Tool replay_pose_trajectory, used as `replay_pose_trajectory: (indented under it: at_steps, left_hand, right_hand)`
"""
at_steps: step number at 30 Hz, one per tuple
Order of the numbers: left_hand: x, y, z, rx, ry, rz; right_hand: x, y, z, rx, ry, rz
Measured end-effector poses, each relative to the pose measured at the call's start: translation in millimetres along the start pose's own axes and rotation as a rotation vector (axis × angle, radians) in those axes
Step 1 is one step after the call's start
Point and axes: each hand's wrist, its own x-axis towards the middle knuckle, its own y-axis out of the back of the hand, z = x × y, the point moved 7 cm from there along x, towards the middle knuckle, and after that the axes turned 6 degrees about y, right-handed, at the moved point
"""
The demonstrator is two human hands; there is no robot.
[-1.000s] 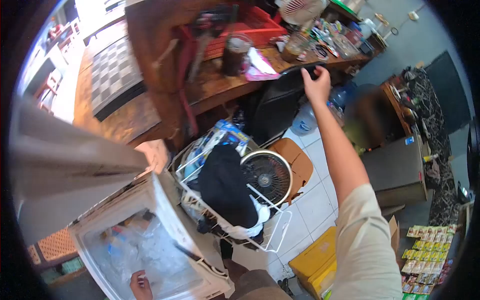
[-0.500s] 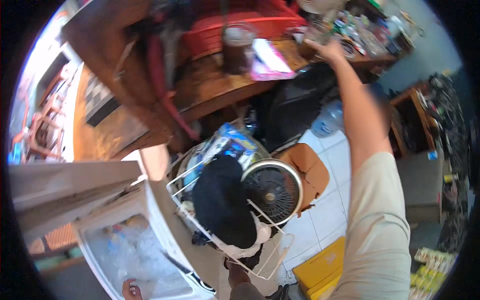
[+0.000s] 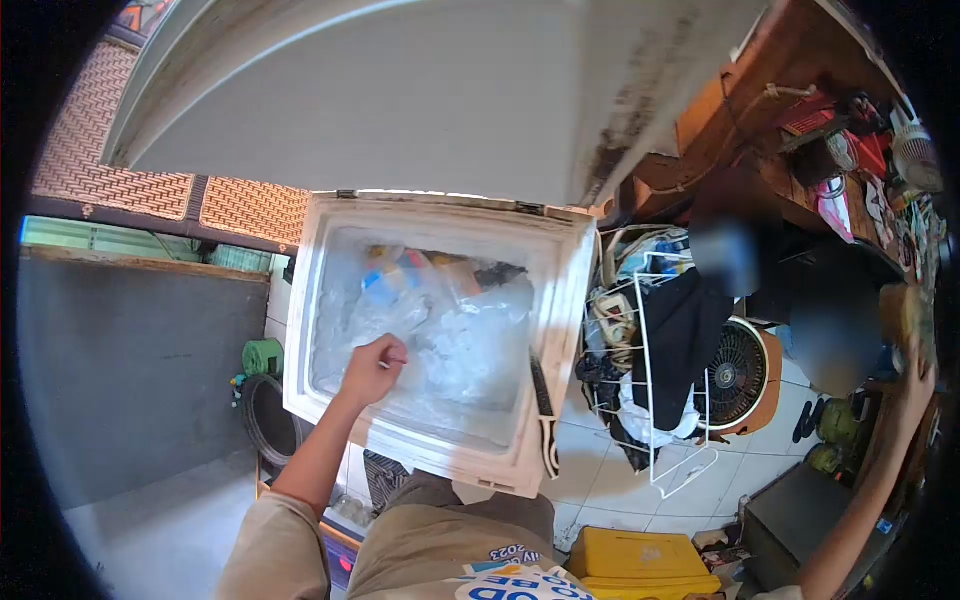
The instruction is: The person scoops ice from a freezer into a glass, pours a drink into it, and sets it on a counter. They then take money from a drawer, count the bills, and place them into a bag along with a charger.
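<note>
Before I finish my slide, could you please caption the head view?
Left hand at an open, icy freezer; right hand out to the side.

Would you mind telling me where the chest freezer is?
In the head view, the chest freezer stands just left of centre, beside the white wire basket.

Fairly bright — ice point(image 3: 465, 350) gleams pale; fisheye bend, black corners — blurred patches at right.

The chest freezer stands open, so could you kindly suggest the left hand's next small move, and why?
Perhaps extend the left hand slightly toward the ice, since the freezer lid is raised and that ice shows just beside the hand.
</note>
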Motion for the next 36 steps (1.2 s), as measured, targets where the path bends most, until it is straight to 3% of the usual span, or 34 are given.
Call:
replay_pose_trajectory:
  at_steps: [1, 3, 6, 7, 8, 11, 14, 16, 17, 19, 20, 22, 26, 28, 29, 31, 32, 33, 34, 35, 36]
  left_hand:
    - [4.7, -10.0, -4.1, 0.034, -0.025, -0.061]
    - [15.5, -21.4, -3.7, 0.065, -0.056, -0.140]
    - [23.0, -29.3, -5.6, 0.132, -0.027, -0.274]
    - [25.9, -25.0, -9.7, 0.131, -0.039, -0.282]
    - [23.7, -24.4, -16.5, 0.164, -0.041, -0.339]
    - [16.7, -21.5, -48.9, 0.208, -0.103, -0.413]
    - [18.0, -0.2, -73.5, 0.383, -0.077, -0.242]
    - [27.3, 30.6, -65.7, 0.419, -0.219, 0.063]
    - [30.4, 39.1, -56.5, 0.414, -0.220, 0.062]
    - [27.1, 35.1, -63.2, 0.427, 0.032, -0.252]
    - [27.4, 28.6, -63.3, 0.425, 0.030, -0.259]
    - [25.9, -1.3, -49.1, 0.486, -0.183, -0.267]
    - [72.6, -86.6, -103.4, 0.588, -0.096, -0.266]
    - [89.0, -111.0, -111.2, 0.570, -0.323, -0.059]
    - [95.9, -110.4, -106.2, 0.570, -0.327, -0.069]
    - [114.0, -133.2, -105.6, 0.893, -0.336, -0.458]
    - [119.6, -134.3, -97.4, 0.891, -0.341, -0.464]
    - [127.6, -129.5, -93.5, 0.702, -0.190, -0.446]
    - [132.2, -126.3, -96.0, 0.515, -0.040, -0.423]
    - [137.4, -137.2, -114.1, 0.519, -0.042, -0.431]
    - [147.1, -151.7, -130.5, 0.808, -0.336, -0.270]
  right_hand:
    - [-12.7, 20.7, -43.3, 0.076, -0.009, -0.029]
    - [-48.6, 51.3, -119.9, 0.708, -0.705, 0.037]
    - [-98.0, 70.5, -206.0, 0.935, -0.737, 0.108]
    - [-113.8, 77.4, -222.6, 0.879, -0.661, 0.113]
    - [-135.3, 76.1, -245.2, 0.947, -0.827, -0.088]
    - [-159.4, 83.1, -337.8, 1.053, -0.717, 0.081]
    - [-191.9, 72.5, -414.3, 1.190, -0.890, -0.019]
    - [-207.3, 65.8, -457.0, 1.196, -0.857, 0.053]
    - [-210.5, 61.8, -476.8, 1.253, -0.885, 0.080]
    - [-216.4, 58.0, -512.9, 1.285, -1.032, -0.040]
    - [-212.7, 57.6, -525.1, 1.278, -1.035, -0.039]
    - [-210.6, 44.1, -553.8, 1.388, -1.099, -0.192]
    - [-215.2, 33.2, -582.9, 1.344, -1.077, -0.117]
    - [-206.5, 31.9, -594.3, 1.359, -0.884, -0.216]
    - [-206.8, 31.5, -595.3, 1.352, -0.894, -0.215]
    - [-205.1, 28.0, -602.2, 1.422, -0.886, -0.293]
    - [-202.8, 29.2, -603.1, 1.403, -0.845, -0.261]
    - [-203.0, 29.0, -600.6, 1.398, -0.850, -0.261]
    - [-203.0, 27.8, -602.3, 1.381, -0.817, -0.347]
    - [-204.3, 26.7, -604.8, 1.364, -0.785, -0.431]
    - [-204.1, 25.8, -605.5, 1.363, -0.793, -0.429]
